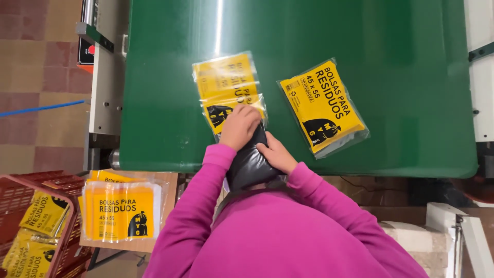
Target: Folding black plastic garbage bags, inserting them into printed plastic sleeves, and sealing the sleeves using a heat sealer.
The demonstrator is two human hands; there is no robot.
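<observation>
Hands meet at the near edge of the green table (170,103), both working on one clear sleeve with a yellow printed card (226,85) and the folded black plastic bundle (252,162) going into its open end. The sleeve lies straight ahead of the person, its long axis running away from the body and tilted slightly left; its mouth faces the hands. The left hand (239,126) sits on top of the sleeve's near end, fingers curled down over the opening, its grip closed on the film and the top of the bundle. The right hand (278,154) is just beside it, lower and to the right, pressed flat against the bundle's side; whether its fingers wrap underneath I cannot tell. Both pink sleeves angle inward, elbows out.

A second filled yellow packet (323,107) lies well apart to the right, slanted. Off the table, lower left, a stack of finished packets (121,211) rests on a wooden board beside a red crate (31,180).
</observation>
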